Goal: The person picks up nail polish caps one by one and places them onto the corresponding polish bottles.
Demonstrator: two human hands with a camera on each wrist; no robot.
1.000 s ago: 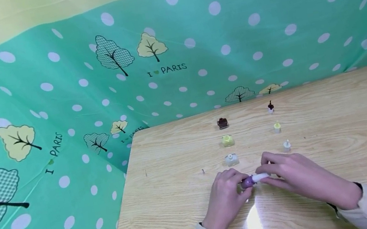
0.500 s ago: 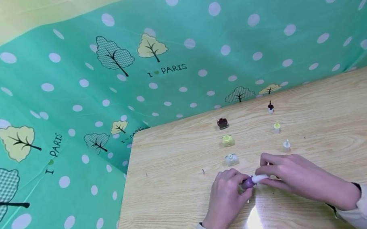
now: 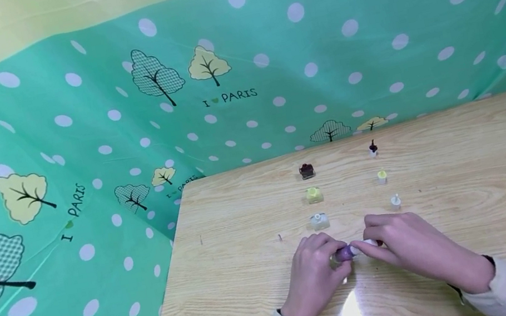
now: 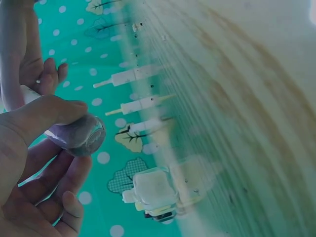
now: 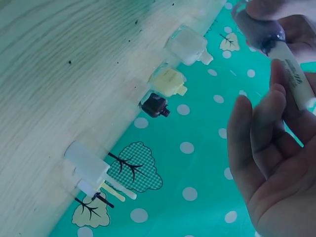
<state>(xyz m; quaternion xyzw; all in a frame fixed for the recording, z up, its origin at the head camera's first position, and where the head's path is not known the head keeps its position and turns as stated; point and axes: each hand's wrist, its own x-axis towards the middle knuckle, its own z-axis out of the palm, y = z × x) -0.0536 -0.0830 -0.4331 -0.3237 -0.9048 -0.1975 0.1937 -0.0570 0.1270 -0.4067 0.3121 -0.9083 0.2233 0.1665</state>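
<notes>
A small purple nail polish bottle (image 3: 343, 254) lies tilted on its side, pinched between thumb and fingers of my left hand (image 3: 315, 271). Its white cap (image 5: 294, 79) sits at the neck, and my right hand (image 3: 413, 248) holds that cap with thumb and fingers. In the left wrist view, the rounded glass base of the bottle (image 4: 81, 134) sticks out past my left thumb. Dark polish shows around the neck in the right wrist view. Whether the cap is fully seated I cannot tell.
Beyond my hands, three uncapped polish bottles stand in a column: clear (image 3: 319, 221), yellow (image 3: 314, 195) and dark (image 3: 307, 171). Right of them stand three white caps, brushes upward: white (image 3: 395, 202), yellow (image 3: 382, 177) and dark (image 3: 373, 148). A patterned green cloth (image 3: 237, 70) hangs behind the wooden table (image 3: 217, 300).
My right thumb and fingers have shifted on the cap, with the thumb now lying across it nearer the bottle neck. My left hand keeps its grip on the bottle almost in place.
</notes>
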